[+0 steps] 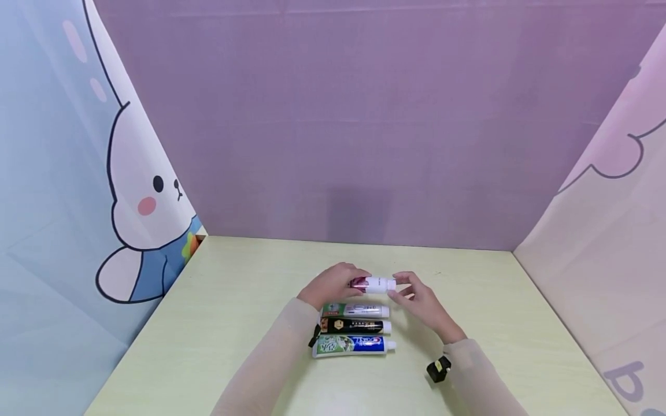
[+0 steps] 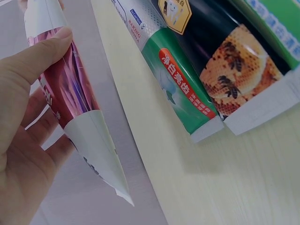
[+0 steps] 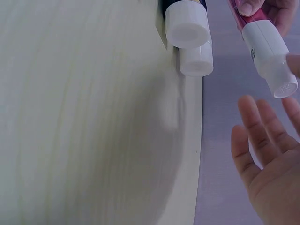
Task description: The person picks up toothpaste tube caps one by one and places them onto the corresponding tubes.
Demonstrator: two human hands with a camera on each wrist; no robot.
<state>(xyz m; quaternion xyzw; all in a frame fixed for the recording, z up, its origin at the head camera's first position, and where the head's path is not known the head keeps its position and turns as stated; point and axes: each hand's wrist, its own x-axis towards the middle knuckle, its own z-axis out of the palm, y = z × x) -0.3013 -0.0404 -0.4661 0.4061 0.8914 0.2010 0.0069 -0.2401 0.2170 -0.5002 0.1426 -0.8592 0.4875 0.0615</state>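
My left hand (image 1: 338,283) grips a white and magenta toothpaste tube (image 2: 70,89), its thumb across the front and fingers behind; the tube's crimped end is crinkled. White-capped, the tube points right in the head view. My right hand (image 3: 276,164) is at the cap (image 3: 281,77), fingers spread and thumb right at the cap's side. Below the held tube, three toothpaste tubes lie parallel on the table: a green and silver one (image 1: 359,311), a black one (image 1: 359,326) with a honeycomb print, and a blue and green one (image 1: 354,345). Their caps all face right.
The pale wood-grain table (image 1: 208,346) meets a purple cloth backdrop (image 1: 354,144) at its far edge. Printed cloth walls stand on both sides, a cartoon rabbit (image 1: 145,190) on the left one. A small black device (image 1: 439,368) is on the right wrist.
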